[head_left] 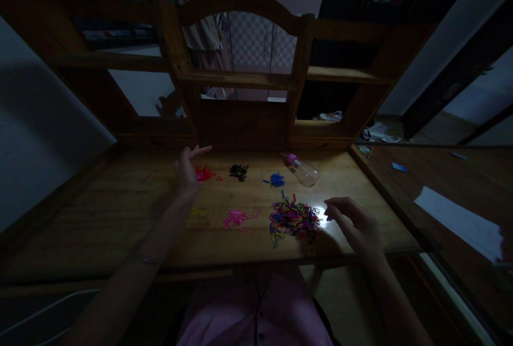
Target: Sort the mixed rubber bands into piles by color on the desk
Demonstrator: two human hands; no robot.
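Observation:
My left hand [186, 171] is at the left edge of a pile of red rubber bands [205, 174], its fingers stretched out and nothing visible in them. Just right of a mixed heap of many-coloured rubber bands [294, 217], my right hand [356, 223] has thumb and forefinger brought together; anything between the tips is too small to make out. Separate small piles hold black bands [239, 171], blue bands [276, 179] and pink bands [236, 218]. A few yellow bands [196, 211] lie by my left forearm, which partly hides that area.
A clear bottle with a purple cap [306, 173] lies on its side behind the mixed heap. The wooden desk [132, 185] has a shelf frame [240, 78] along its back. On the right, a lower brown surface carries white paper [459, 220] and a blue card [399, 167].

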